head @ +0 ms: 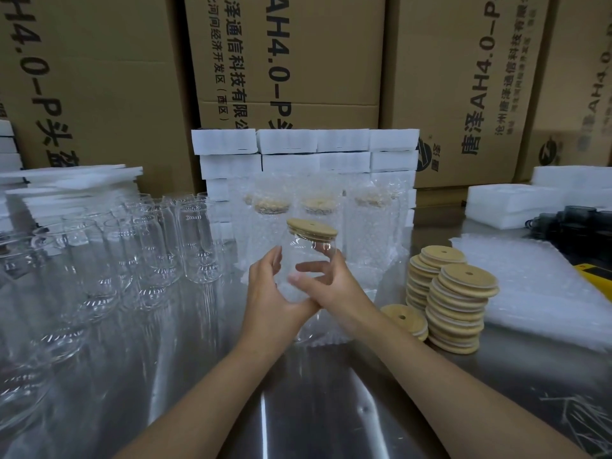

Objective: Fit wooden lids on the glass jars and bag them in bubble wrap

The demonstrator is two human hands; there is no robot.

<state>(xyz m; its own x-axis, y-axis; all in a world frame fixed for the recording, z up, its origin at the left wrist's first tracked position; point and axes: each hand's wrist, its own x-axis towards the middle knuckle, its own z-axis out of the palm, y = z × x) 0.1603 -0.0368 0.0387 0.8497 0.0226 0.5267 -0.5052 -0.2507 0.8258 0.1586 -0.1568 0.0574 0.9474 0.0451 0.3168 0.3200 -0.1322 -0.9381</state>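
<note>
The glass jar [308, 250] above the middle of the bench [298, 409] has its base hidden behind the left grip [265, 293] and right grip [331, 286]. Whether its wooden lid [312, 228] is pressed home cannot be told. Behind it, the bagged jars [271, 226] blur under bubble wrap, their lids only tan smudges. At the bench's right edge a dark object [569, 226] is too blurred to name, and a yellow thing [594, 271] is cut off. The empty jars [99, 260] along the left edge run out of view.
</note>
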